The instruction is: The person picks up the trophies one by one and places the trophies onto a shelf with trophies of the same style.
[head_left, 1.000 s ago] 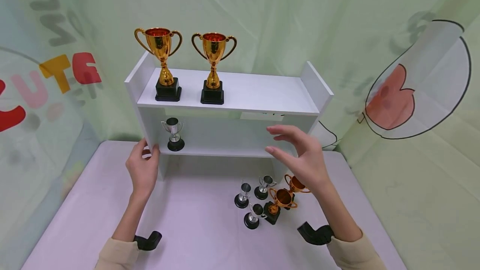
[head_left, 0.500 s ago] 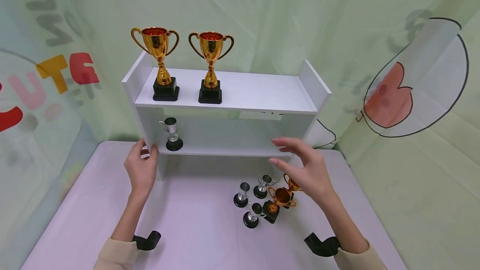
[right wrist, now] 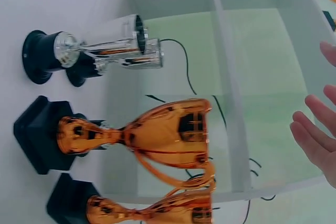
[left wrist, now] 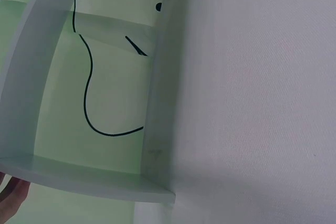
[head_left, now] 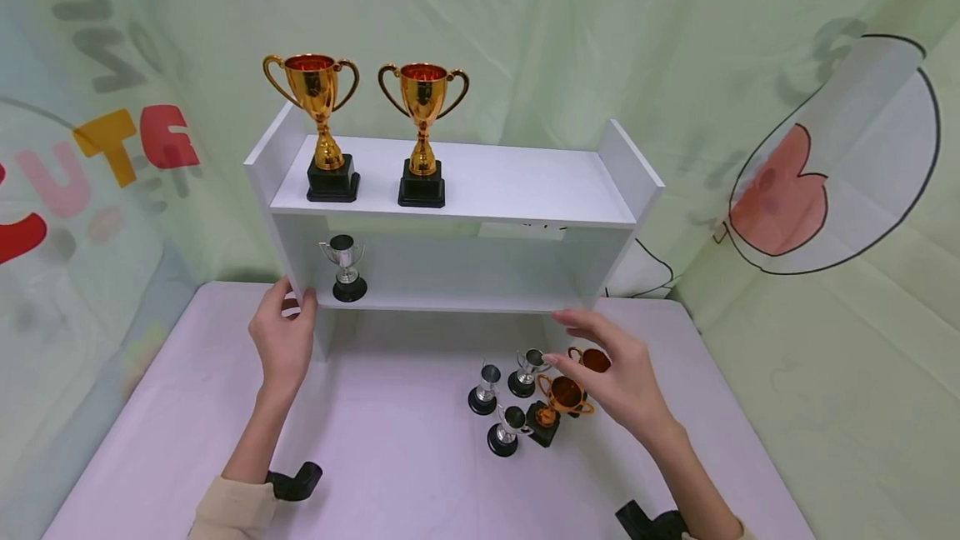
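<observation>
My left hand (head_left: 283, 340) grips the left side panel of a white shelf unit (head_left: 450, 304), thumb at its front edge; its fingers (left wrist: 13, 198) show beside the panel in the left wrist view. My right hand (head_left: 618, 377) hovers over the table's right part, thumb and fingers spread apart, holding nothing. Below it stand a gold trophy cup (head_left: 562, 394) and another gold trophy (head_left: 596, 359), partly hidden by the hand. Left of these are three small silver trophies, including a front one (head_left: 510, 423). In the right wrist view, the nearer gold trophy (right wrist: 168, 129) stands apart from my fingers.
Two tall gold trophies, a left one (head_left: 327, 148) and a right one (head_left: 422, 158), stand on the top shelf. One silver trophy (head_left: 347, 265) is on the middle shelf, at its left end. A pale cloth (head_left: 405, 457) covers the table; printed curtains hang behind.
My right hand has come down from in front of the middle shelf to just above the gold trophies. My left hand stays on the side panel. The trophies have not moved.
</observation>
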The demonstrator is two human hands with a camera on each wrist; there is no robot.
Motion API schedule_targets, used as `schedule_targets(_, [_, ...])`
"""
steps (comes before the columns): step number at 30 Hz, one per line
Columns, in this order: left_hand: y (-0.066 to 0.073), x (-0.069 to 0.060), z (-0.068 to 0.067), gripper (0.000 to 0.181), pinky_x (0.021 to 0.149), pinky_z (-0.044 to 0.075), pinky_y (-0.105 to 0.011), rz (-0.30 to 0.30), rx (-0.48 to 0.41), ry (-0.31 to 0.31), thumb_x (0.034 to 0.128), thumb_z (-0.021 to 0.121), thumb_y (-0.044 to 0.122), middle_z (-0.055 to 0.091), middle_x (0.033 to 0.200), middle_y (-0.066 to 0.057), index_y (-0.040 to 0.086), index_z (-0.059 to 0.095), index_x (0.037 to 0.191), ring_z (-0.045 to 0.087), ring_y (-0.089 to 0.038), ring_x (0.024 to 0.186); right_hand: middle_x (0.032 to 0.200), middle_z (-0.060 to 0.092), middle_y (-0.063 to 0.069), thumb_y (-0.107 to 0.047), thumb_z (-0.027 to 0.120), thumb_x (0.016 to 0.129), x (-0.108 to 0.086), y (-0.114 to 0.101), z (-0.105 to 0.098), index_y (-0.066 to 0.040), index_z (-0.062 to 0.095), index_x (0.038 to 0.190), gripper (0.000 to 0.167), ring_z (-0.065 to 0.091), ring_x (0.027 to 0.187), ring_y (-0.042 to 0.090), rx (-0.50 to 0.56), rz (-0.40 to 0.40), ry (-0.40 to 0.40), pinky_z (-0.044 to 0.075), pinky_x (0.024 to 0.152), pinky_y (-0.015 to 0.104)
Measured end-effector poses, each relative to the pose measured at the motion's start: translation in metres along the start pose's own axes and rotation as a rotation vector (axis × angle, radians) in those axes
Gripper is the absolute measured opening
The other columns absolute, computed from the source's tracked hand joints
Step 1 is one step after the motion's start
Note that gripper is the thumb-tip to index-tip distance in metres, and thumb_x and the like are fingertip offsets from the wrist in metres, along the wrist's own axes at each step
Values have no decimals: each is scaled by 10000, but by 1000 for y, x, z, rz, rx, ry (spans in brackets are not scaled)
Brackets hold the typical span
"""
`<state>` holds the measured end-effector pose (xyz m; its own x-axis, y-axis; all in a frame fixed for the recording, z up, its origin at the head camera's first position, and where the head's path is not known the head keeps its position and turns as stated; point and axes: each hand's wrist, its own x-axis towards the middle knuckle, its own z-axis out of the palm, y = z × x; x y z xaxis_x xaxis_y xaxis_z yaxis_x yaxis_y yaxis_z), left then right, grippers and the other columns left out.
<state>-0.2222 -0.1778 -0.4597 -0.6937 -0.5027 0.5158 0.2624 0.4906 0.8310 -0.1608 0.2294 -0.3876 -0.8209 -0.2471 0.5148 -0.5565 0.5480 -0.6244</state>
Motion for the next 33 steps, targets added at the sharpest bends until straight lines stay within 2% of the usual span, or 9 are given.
schedule_targets(5, [0,0,0,255,680,432,0,-8,-3,-6,934,663,30,722,1078,-212,-10,715,1181,578,28,782,1232,721,49,-13,869,783,-10,10,6,-107,687,1289,546,649,1081,-7,-14,12,6,534,862,111])
schedule_targets(9, [0,0,0,259,677,435,-2,-11,-8,-10,933,664,28,723,1087,-212,-10,715,1184,603,-73,798,1212,726,65,-27,883,767,-20,16,11,-106,688,1280,555,662,1053,31,-68,-7,9,513,872,92])
schedule_targets(18, [0,0,0,269,676,431,-4,-14,-5,-14,937,656,28,723,1098,-209,-5,710,1198,615,-127,812,1235,724,22,-90,899,769,-35,26,17,-112,688,1290,563,638,1048,41,-128,93,0,470,896,78])
schedule_targets(21, [1,2,0,277,679,426,-3,-16,-4,-21,940,650,28,717,1089,-215,-2,706,1210,627,-190,823,1239,723,36,-100,896,776,-39,30,19,-113,686,1291,556,658,1024,75,-115,118,-4,472,877,79])
schedule_targets(25, [1,3,1,279,682,427,1,-18,-7,-26,940,648,29,715,1091,-221,-2,706,1211,637,-236,830,1264,716,19,-144,892,794,-45,34,21,-140,677,1304,554,676,1052,73,-87,167,-27,488,931,107])
schedule_targets(28, [1,2,0,282,683,428,1,-20,-1,-26,940,649,30,718,1096,-215,1,707,1215,631,-212,825,1277,712,15,-163,889,800,-49,36,23,-149,671,1308,553,682,1095,97,-69,197,-40,497,971,134])
schedule_targets(33, [0,1,0,284,682,433,0,-18,2,-17,933,657,25,721,1092,-214,-1,712,1210,621,-171,807,1278,710,36,-178,876,820,-55,41,26,-133,655,1318,547,675,1142,179,-20,279,-59,520,948,141])
